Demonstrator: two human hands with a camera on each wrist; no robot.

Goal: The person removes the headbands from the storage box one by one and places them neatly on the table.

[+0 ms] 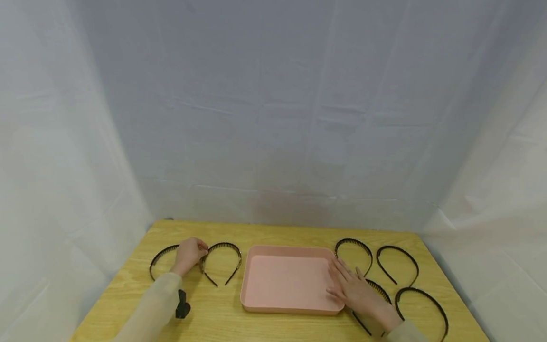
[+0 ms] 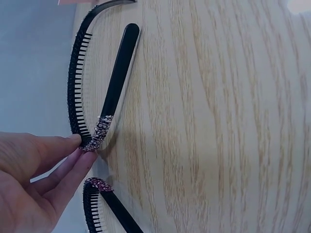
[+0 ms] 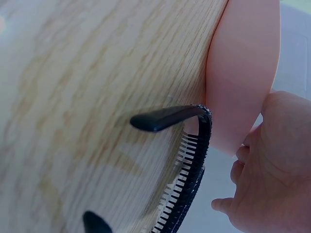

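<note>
Headbands are lying on the wooden surface on both sides of the pink tray, and we are seeing none inside the tray, so we are judging the gathering as barely begun.

Nearest to us, close to the front right corner of the surface, one headband is lying untouched. Just left of it, our right hand is resting with straight, released fingers over the tray's right rim, and it is covering part of another headband beneath it; the right wrist view is showing that toothed headband lying just beside the tray wall, with the hand gripping nothing.

Further back on the left side, our left hand is reaching between two headbands. Its fingers are pinching the glittered end of the toothed headband, the one arching just left of the tray, which is lying on the surface and not yet lifted. The other left headband is lying beside the hand, toward the left edge.

Toward the back right, two more headbands are lying apart from the hands: one just beside the tray's far right corner, one nearer the right edge.

We are judging that all six are yet to go in.
</note>
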